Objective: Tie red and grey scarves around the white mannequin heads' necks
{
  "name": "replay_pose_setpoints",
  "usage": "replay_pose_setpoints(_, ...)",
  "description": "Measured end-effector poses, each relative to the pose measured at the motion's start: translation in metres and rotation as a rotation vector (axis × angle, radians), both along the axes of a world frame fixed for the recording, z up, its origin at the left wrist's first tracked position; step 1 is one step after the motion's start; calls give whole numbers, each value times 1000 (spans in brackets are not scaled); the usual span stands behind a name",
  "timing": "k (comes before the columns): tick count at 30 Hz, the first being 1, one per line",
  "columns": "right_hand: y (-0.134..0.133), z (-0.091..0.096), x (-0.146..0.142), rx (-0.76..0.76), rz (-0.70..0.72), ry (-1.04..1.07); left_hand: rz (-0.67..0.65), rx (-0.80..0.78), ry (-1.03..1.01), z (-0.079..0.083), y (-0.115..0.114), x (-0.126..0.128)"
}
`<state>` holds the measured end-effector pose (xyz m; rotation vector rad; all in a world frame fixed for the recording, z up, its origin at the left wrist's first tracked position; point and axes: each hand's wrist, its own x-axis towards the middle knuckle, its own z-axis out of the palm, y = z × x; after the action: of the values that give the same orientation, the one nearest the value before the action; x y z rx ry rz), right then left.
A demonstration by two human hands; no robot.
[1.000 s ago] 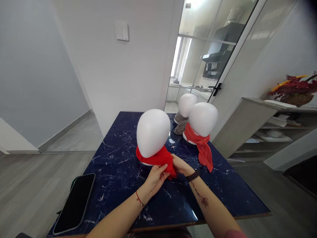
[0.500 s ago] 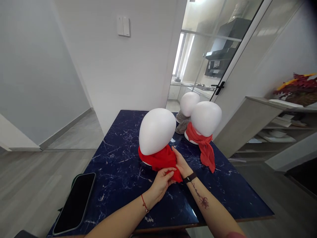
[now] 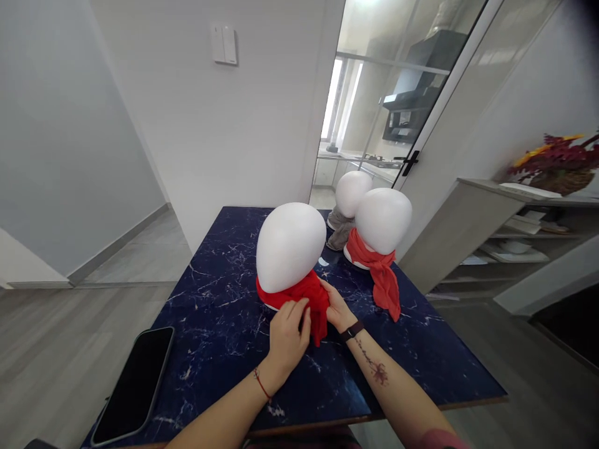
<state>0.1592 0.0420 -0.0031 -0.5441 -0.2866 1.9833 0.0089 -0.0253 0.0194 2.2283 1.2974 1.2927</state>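
Observation:
A white foam head [image 3: 289, 246] stands on the dark blue marble table [image 3: 219, 312] with a red scarf [image 3: 314, 299] wrapped round its base. My left hand [image 3: 286, 335] rests on the front of that scarf, fingers curled on the cloth. My right hand [image 3: 336, 305] grips the scarf's hanging end from the right side. Behind it to the right stands a second foam head [image 3: 384, 221] with its own knotted red scarf [image 3: 382, 278]. A third foam head [image 3: 352, 192] with a grey scarf [image 3: 337, 228] stands further back.
A black phone [image 3: 135, 383] lies at the table's near left corner. A wooden shelf unit [image 3: 496, 237] with a basket of red and yellow leaves [image 3: 556, 166] stands on the right. A glass door [image 3: 397, 106] is behind the table.
My left hand has moved up onto the scarf's front and turned palm down. The right hand stays at the scarf's right side; the hanging end now drops straighter.

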Motion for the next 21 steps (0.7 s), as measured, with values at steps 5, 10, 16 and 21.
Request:
replay_pose_setpoints(5, -3, 3, 0, 21, 29, 29, 137, 136, 271, 6, 22, 0)
replay_pose_setpoints(10, -4, 4, 0, 44, 48, 34, 273, 134, 526, 8, 26, 5)
replay_pose_setpoints(16, -8, 1, -4, 103, 65, -119, 288, 468, 373, 18, 23, 3)
replay_pose_setpoints(21, -15, -3, -8, 391, -97, -491, -24, 660, 370, 21, 17, 10)
